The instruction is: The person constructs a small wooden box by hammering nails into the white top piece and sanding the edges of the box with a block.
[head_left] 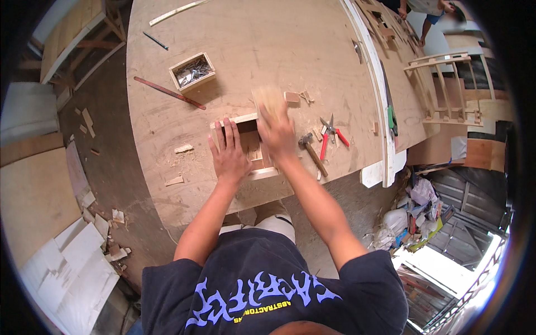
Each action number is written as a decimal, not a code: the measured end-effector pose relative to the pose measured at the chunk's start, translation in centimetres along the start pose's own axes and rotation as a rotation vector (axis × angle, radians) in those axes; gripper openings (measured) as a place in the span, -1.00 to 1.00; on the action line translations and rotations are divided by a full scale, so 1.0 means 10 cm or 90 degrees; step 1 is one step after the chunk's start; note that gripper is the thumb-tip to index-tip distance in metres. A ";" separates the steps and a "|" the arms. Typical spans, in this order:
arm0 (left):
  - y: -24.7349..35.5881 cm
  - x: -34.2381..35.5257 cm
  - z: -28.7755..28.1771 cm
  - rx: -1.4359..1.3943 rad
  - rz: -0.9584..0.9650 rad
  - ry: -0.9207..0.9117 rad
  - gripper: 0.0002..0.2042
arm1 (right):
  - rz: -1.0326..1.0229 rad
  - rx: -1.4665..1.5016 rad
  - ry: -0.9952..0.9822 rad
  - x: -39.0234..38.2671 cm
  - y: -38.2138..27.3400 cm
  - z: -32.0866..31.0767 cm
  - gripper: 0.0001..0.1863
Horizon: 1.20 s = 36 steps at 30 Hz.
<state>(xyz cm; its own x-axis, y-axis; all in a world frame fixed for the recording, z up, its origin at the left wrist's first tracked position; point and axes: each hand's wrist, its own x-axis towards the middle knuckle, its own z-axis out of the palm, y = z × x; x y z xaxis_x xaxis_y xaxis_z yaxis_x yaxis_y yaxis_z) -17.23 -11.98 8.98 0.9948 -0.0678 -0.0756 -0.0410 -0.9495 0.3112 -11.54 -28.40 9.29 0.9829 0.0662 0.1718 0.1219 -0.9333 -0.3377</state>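
Observation:
An open wooden box point(263, 172) with a divided inside sits near the table's front edge. My left hand point(230, 152) lies over its left side, fingers spread and stretched out. By the box's right side, my right hand point(277, 134) is closed around a pale, block-like piece point(268, 99), blurred by motion; I cannot tell its exact kind. A hammer point(312, 154) with a wooden handle lies to the right, beside red-handled pliers point(334, 134) with their jaws apart. Beyond my right hand are a small reddish block point(291, 97) and thin wood slivers point(306, 97).
A small wooden box of nails point(192, 72) stands farther back on the plywood table point(312, 50). Near it lie a reddish flat strip point(169, 92) and a dark pencil-like stick point(156, 41). A long white board point(375, 84) borders the right side. Another person point(430, 22) is at the far right.

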 end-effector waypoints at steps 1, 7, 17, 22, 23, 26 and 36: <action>0.02 -0.01 0.03 0.000 0.005 0.009 0.08 | 0.025 0.012 0.007 0.19 -0.01 0.01 -0.45; -0.07 0.00 0.06 -0.001 -0.008 0.020 0.08 | -0.024 -0.002 -0.050 -0.55 0.10 -0.09 -0.43; 0.00 0.01 0.05 0.012 -0.002 0.009 0.07 | 0.146 0.054 -0.087 0.41 -0.03 -0.14 -0.45; -0.05 0.00 0.00 0.000 -0.007 -0.008 0.07 | 0.094 0.061 -0.061 -0.39 0.03 -0.26 -0.44; -0.05 0.01 0.01 0.025 -0.004 -0.009 0.07 | 0.094 0.063 -0.053 -0.32 0.05 -0.22 -0.44; -0.01 0.02 0.04 0.051 0.002 -0.020 0.07 | 0.140 0.094 -0.072 0.33 0.13 -0.13 -0.43; -0.03 0.02 0.00 0.059 -0.008 -0.023 0.08 | 0.040 0.053 -0.041 -0.56 0.32 -0.22 -0.37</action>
<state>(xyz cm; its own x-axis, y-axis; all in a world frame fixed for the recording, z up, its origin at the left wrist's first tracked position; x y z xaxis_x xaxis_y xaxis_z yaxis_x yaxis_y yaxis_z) -17.03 -11.73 8.87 0.9915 -0.0644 -0.1132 -0.0380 -0.9743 0.2218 -16.98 -32.53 9.30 0.9955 0.0343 0.0886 0.0687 -0.9037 -0.4227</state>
